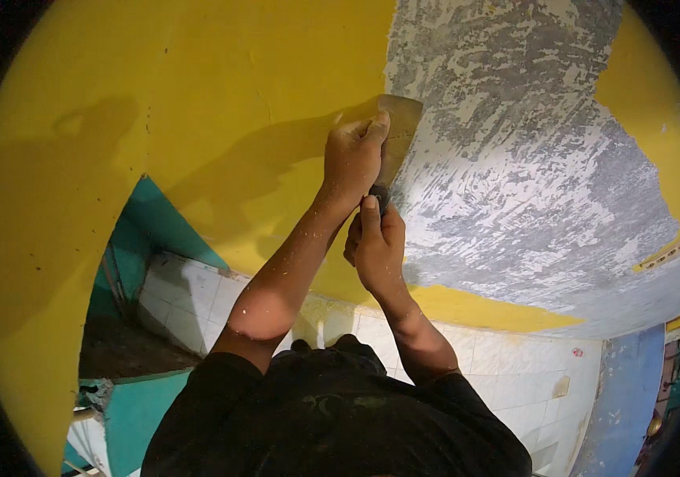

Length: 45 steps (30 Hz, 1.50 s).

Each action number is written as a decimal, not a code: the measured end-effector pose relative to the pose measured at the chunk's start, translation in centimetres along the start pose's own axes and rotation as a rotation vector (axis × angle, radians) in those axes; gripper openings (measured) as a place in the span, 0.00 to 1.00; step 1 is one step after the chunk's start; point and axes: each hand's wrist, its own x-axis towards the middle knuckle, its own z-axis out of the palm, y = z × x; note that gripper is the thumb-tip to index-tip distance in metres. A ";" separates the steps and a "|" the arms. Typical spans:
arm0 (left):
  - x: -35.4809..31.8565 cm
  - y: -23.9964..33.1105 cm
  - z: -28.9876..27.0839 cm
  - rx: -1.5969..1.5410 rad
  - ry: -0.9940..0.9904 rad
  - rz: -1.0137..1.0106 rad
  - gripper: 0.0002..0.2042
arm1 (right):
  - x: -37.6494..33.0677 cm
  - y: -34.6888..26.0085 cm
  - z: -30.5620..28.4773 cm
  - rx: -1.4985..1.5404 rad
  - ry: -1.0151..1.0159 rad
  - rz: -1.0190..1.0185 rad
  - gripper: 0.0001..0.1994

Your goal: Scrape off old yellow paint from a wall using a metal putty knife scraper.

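Nearest the camera is the person's black short-sleeved shirt (332, 413), filling the lower middle of the view; its lower part is cut off by the frame edge. Two bare forearms rise from it and converge toward the wall.

The right hand (377, 246) is the lower of the two, wrist bent back, thumb pointing up; its grip is curled tight around the dark handle (379, 195) of a flat, wide-bladed metal scraper (398, 131). Most of the handle is hidden inside the fist. The left hand (353, 155) sits just above, arm nearly straight, fingers folded and pressed together onto the back of the blade, pushing it flat against the wall. The fingertips are tucked out of sight, and only the blade's upper corner and right edge show past the knuckles.

The one scraper lies at the boundary where the yellow painted wall (197, 95) meets a large scraped patch of grey and white bare plaster (515, 159). Both hands cast a shadow to the left on the yellow paint.

Farther off are white wall tiles (507, 374), a teal painted surface (141, 222) and a blue strip (626, 381), bent by the lens.
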 end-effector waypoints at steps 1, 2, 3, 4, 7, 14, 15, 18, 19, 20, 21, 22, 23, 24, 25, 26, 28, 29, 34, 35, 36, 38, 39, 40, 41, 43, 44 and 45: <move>-0.2 -0.1 0.2 -0.015 0.006 -0.006 0.20 | 0.0 0.4 -0.1 0.003 0.001 -0.001 0.10; -0.4 -0.2 0.4 -0.029 0.012 -0.012 0.20 | 0.1 1.1 -0.3 0.003 0.018 -0.021 0.10; -0.4 -0.3 0.5 -0.025 0.010 -0.011 0.20 | 0.1 1.4 -0.5 0.005 0.036 -0.042 0.11; -0.3 -0.2 0.3 -0.013 0.027 0.020 0.21 | 0.2 1.2 -0.2 -0.004 0.033 -0.048 0.11; 0.3 0.9 0.1 0.009 0.045 0.063 0.21 | 0.5 0.1 0.3 -0.060 0.008 -0.110 0.11; 0.2 0.6 0.4 0.117 0.082 0.123 0.21 | 0.7 0.2 0.1 -0.053 0.032 -0.056 0.13; 0.7 0.5 0.3 0.117 0.078 0.123 0.21 | 1.2 -0.1 0.3 -0.080 0.017 -0.095 0.13; 1.3 2.9 0.5 0.037 0.047 0.054 0.21 | 1.1 -2.0 0.5 -0.047 -0.010 -0.063 0.13; 1.2 2.4 0.4 0.039 0.044 0.054 0.21 | 0.9 -1.6 0.5 -0.044 -0.008 -0.063 0.13; 0.8 1.5 0.3 0.054 0.048 0.058 0.21 | 0.6 -1.0 0.3 -0.008 -0.004 -0.032 0.13; 0.7 1.0 0.2 0.069 0.051 0.063 0.20 | 0.4 -0.7 0.3 0.029 0.000 -0.001 0.13; 0.9 1.3 0.2 0.070 0.044 0.066 0.20 | 0.6 -0.7 0.4 0.032 0.004 -0.006 0.13; 1.2 1.6 0.1 0.034 0.030 0.051 0.20 | 0.9 -0.9 0.6 0.010 -0.019 -0.038 0.12; 1.5 2.0 0.0 -0.002 0.016 0.037 0.20 | 1.1 -1.2 0.8 -0.013 -0.044 -0.071 0.11; 1.6 2.8 0.1 0.003 0.023 0.036 0.20 | 1.2 -1.8 1.0 -0.009 -0.050 -0.066 0.11; 1.8 3.6 0.2 -0.036 0.004 0.007 0.19 | 1.2 -2.6 1.0 0.040 -0.069 -0.042 0.11; 1.7 3.7 0.0 -0.074 -0.015 -0.020 0.19 | 1.1 -2.9 1.1 0.069 -0.075 -0.026 0.09; 1.3 3.1 -0.2 -0.054 -0.035 -0.043 0.18 | 0.8 -2.4 1.1 0.071 -0.077 -0.028 0.09; 1.9 3.0 0.0 -0.036 -0.046 -0.020 0.16 | 1.0 -2.5 1.5 0.073 -0.035 -0.027 0.09; 2.4 4.6 0.3 -0.102 -0.030 -0.005 0.17 | 1.1 -3.4 1.7 0.075 -0.024 -0.021 0.09; 2.7 5.4 0.6 -0.169 -0.014 0.011 0.17 | 1.4 -4.5 2.0 0.111 -0.059 -0.005 0.10; 3.5 5.1 0.3 -0.180 -0.018 0.013 0.17 | 1.5 -5.4 2.4 0.157 -0.145 -0.022 0.10; 3.7 4.9 0.1 -0.192 -0.013 0.015 0.17 | 1.3 -5.2 2.3 0.159 -0.142 -0.028 0.10; 3.3 4.6 0.1 -0.124 0.014 0.023 0.17 | 1.3 -4.5 2.0 0.144 -0.130 -0.006 0.09; 2.9 4.3 0.2 -0.125 0.012 0.030 0.17 | 1.4 -4.0 1.8 0.128 -0.118 0.017 0.09; 2.4 4.4 0.4 -0.069 0.008 0.034 0.17 | 1.4 -3.7 1.8 0.127 -0.115 -0.003 0.09; 2.6 4.8 0.4 -0.113 -0.027 -0.004 0.18 | 1.5 -3.8 1.9 0.126 -0.108 -0.014 0.09; 3.0 5.4 0.5 -0.116 -0.025 0.001 0.18 | 1.7 -4.2 2.0 0.124 -0.112 -0.017 0.09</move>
